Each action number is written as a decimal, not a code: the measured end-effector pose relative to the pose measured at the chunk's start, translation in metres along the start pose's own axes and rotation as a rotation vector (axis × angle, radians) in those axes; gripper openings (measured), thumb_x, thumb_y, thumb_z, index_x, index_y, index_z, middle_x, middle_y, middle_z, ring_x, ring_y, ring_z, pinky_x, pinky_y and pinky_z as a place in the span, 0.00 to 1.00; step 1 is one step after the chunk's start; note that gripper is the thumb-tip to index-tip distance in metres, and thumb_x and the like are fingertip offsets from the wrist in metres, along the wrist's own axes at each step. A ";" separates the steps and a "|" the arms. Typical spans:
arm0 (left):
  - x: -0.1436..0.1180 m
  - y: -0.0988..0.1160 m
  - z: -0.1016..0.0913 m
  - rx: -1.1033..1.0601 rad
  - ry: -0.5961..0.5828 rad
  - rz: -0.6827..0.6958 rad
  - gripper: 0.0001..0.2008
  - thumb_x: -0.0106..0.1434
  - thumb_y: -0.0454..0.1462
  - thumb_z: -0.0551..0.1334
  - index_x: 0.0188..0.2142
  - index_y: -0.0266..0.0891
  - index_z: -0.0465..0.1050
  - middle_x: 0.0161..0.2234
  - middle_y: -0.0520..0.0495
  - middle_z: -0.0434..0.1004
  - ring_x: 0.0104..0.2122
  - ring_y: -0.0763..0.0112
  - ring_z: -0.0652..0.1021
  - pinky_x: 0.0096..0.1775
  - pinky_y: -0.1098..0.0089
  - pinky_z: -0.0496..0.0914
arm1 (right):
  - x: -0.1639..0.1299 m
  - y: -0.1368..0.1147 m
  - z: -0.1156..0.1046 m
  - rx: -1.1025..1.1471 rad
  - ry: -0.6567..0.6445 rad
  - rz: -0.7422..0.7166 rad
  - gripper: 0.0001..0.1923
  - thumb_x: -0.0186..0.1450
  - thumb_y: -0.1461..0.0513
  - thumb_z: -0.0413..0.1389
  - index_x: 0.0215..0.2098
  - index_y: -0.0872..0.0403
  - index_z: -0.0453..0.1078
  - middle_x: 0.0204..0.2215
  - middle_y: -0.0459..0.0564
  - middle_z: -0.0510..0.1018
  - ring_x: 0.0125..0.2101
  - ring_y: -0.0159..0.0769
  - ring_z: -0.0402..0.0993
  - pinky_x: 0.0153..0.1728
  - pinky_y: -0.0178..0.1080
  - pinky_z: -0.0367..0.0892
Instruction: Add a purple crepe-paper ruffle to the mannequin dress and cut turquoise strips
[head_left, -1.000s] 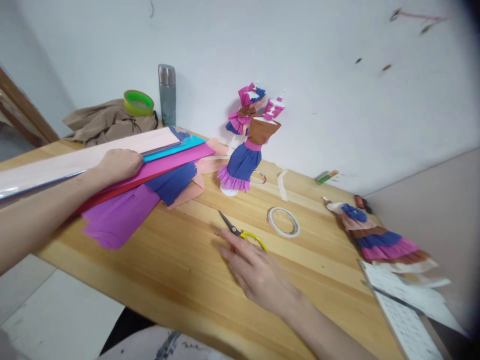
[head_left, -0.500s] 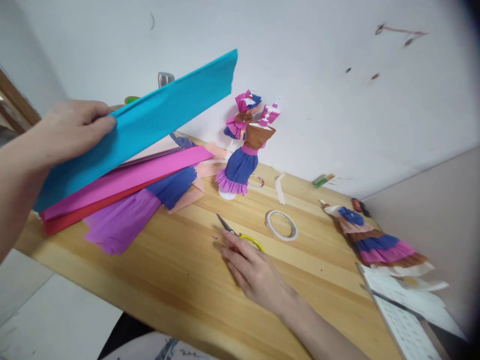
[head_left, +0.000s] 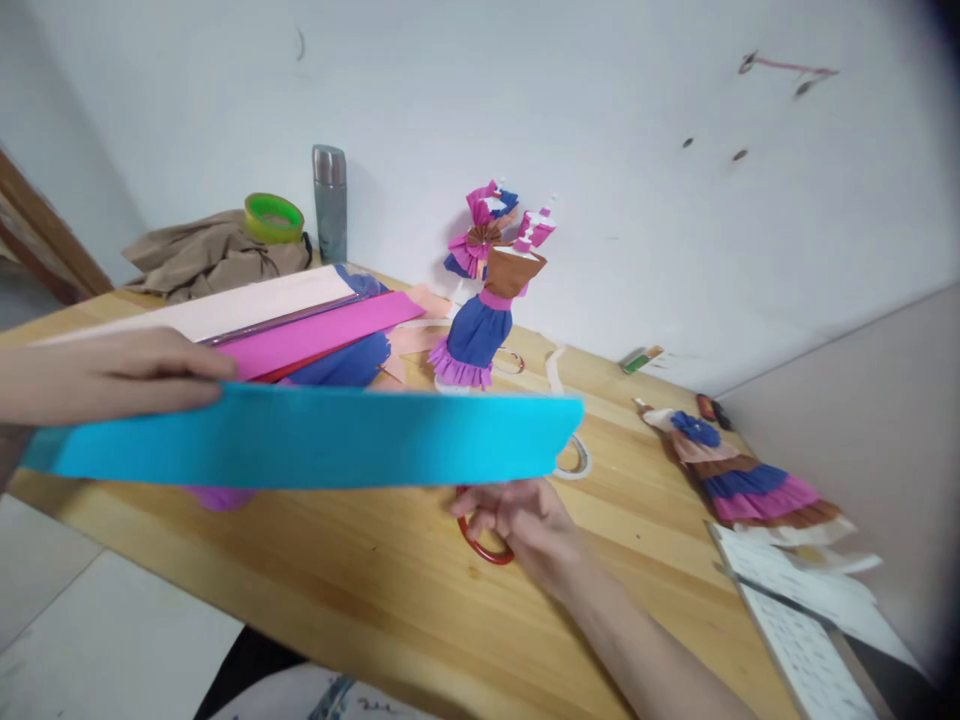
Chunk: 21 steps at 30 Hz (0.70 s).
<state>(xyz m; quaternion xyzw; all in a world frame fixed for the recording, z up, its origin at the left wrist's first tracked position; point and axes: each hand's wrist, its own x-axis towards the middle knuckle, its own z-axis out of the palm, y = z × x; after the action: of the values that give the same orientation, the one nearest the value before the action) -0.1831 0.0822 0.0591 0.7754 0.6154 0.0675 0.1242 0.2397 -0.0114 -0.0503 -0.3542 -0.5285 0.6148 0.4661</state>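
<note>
Wooden table (head_left: 360, 580), long folded turquoise crepe paper (head_left: 315, 438)

The blue paper strip (head_left: 315, 437) hides the scissors' blades and the tape ring's (head_left: 577, 457) near half.

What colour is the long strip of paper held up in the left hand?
Bright turquoise blue. The paper strip, pinched by the left hand, shows plainly in the head view.

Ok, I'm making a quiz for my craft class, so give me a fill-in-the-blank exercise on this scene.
1. The left hand holds a folded sheet of ____ crepe paper.
2. The right hand rests on scissors with a ____ handle loop showing.
3. The paper-dressed doll stands upright on the ____ table.
4. The grey flask stands beside a ____ tape roll.

Missing words: blue; red; wooden; green
</note>
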 end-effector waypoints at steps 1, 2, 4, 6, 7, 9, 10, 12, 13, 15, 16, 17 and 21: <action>0.002 0.009 0.006 -0.044 -0.149 0.039 0.42 0.50 0.69 0.52 0.46 0.40 0.79 0.44 0.59 0.79 0.46 0.68 0.74 0.55 0.67 0.65 | 0.002 -0.001 -0.002 0.071 0.052 0.044 0.22 0.55 0.44 0.65 0.33 0.52 0.75 0.29 0.54 0.81 0.26 0.40 0.77 0.26 0.40 0.72; 0.005 0.017 0.012 -0.091 -0.278 0.034 0.43 0.48 0.70 0.53 0.46 0.42 0.79 0.46 0.58 0.79 0.48 0.66 0.75 0.56 0.66 0.64 | 0.003 -0.001 -0.004 0.119 0.111 0.079 0.21 0.54 0.45 0.66 0.27 0.53 0.72 0.21 0.51 0.78 0.23 0.38 0.74 0.25 0.39 0.70; 0.013 0.032 0.021 -0.168 -0.418 0.005 0.45 0.46 0.71 0.52 0.47 0.41 0.78 0.50 0.54 0.78 0.51 0.61 0.74 0.57 0.66 0.64 | 0.007 -0.002 -0.010 0.175 0.219 0.116 0.21 0.52 0.48 0.68 0.20 0.53 0.68 0.14 0.45 0.70 0.18 0.33 0.68 0.21 0.36 0.66; 0.023 0.040 0.027 -0.229 -0.465 0.052 0.47 0.48 0.71 0.51 0.49 0.39 0.77 0.53 0.48 0.77 0.54 0.59 0.73 0.57 0.66 0.64 | 0.011 -0.002 -0.016 0.217 0.288 0.129 0.22 0.51 0.49 0.69 0.18 0.53 0.65 0.12 0.43 0.66 0.16 0.30 0.64 0.17 0.34 0.60; 0.027 0.041 0.029 -0.245 -0.477 0.081 0.45 0.51 0.69 0.51 0.51 0.37 0.76 0.55 0.47 0.75 0.55 0.60 0.72 0.57 0.67 0.63 | 0.012 -0.002 -0.019 0.231 0.310 0.136 0.23 0.50 0.49 0.69 0.17 0.54 0.64 0.11 0.43 0.65 0.15 0.29 0.63 0.16 0.32 0.57; 0.034 0.039 0.033 -0.241 -0.483 0.105 0.37 0.59 0.61 0.54 0.55 0.36 0.72 0.58 0.46 0.72 0.57 0.61 0.70 0.58 0.66 0.62 | 0.014 -0.002 -0.024 0.219 0.354 0.160 0.23 0.49 0.49 0.69 0.19 0.54 0.64 0.11 0.42 0.66 0.14 0.27 0.61 0.14 0.30 0.52; 0.037 0.037 0.035 -0.222 -0.484 0.105 0.32 0.62 0.55 0.56 0.57 0.36 0.70 0.59 0.46 0.71 0.58 0.62 0.70 0.59 0.66 0.61 | 0.014 -0.001 -0.027 0.184 0.374 0.175 0.22 0.48 0.50 0.70 0.20 0.54 0.65 0.11 0.41 0.66 0.13 0.26 0.60 0.14 0.29 0.51; 0.040 0.036 0.038 -0.174 -0.490 0.123 0.25 0.65 0.44 0.58 0.58 0.36 0.69 0.59 0.46 0.71 0.57 0.63 0.70 0.57 0.67 0.61 | 0.014 -0.002 -0.029 0.058 0.384 0.212 0.22 0.49 0.50 0.70 0.25 0.54 0.67 0.11 0.40 0.68 0.11 0.24 0.58 0.13 0.28 0.50; 0.041 0.036 0.040 -0.152 -0.518 0.153 0.22 0.65 0.41 0.58 0.56 0.36 0.70 0.57 0.46 0.73 0.54 0.63 0.72 0.55 0.68 0.63 | 0.013 -0.004 -0.029 -0.015 0.374 0.233 0.22 0.49 0.50 0.70 0.28 0.54 0.67 0.12 0.40 0.69 0.11 0.23 0.59 0.13 0.28 0.50; 0.042 0.040 0.043 -0.118 -0.595 0.240 0.16 0.65 0.36 0.58 0.50 0.37 0.75 0.50 0.48 0.78 0.47 0.65 0.75 0.48 0.72 0.65 | 0.012 -0.007 -0.028 -0.137 0.332 0.269 0.24 0.50 0.49 0.69 0.34 0.55 0.68 0.15 0.41 0.72 0.11 0.24 0.62 0.13 0.27 0.51; 0.043 0.042 0.045 -0.097 -0.632 0.280 0.13 0.64 0.35 0.58 0.46 0.37 0.77 0.45 0.48 0.80 0.42 0.66 0.76 0.44 0.74 0.66 | 0.012 -0.009 -0.027 -0.178 0.308 0.285 0.25 0.50 0.48 0.69 0.37 0.55 0.68 0.16 0.41 0.73 0.11 0.25 0.64 0.13 0.27 0.51; 0.044 0.045 0.047 -0.072 -0.661 0.315 0.11 0.63 0.35 0.59 0.42 0.37 0.78 0.41 0.48 0.80 0.39 0.66 0.76 0.40 0.74 0.66 | 0.012 -0.012 -0.025 -0.206 0.287 0.298 0.26 0.51 0.48 0.68 0.37 0.55 0.68 0.17 0.42 0.73 0.12 0.25 0.65 0.13 0.27 0.51; 0.050 0.065 0.054 -0.058 -0.675 0.412 0.08 0.61 0.37 0.60 0.36 0.37 0.77 0.34 0.48 0.78 0.33 0.67 0.74 0.33 0.74 0.63 | 0.013 -0.018 -0.022 -0.265 0.222 0.326 0.25 0.51 0.46 0.67 0.34 0.55 0.67 0.16 0.41 0.71 0.12 0.25 0.64 0.14 0.29 0.54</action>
<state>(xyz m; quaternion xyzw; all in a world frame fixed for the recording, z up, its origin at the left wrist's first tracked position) -0.0966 0.1114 0.0232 0.8574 0.3695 -0.1506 0.3251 0.2595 0.0083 -0.0362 -0.5583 -0.4858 0.5647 0.3653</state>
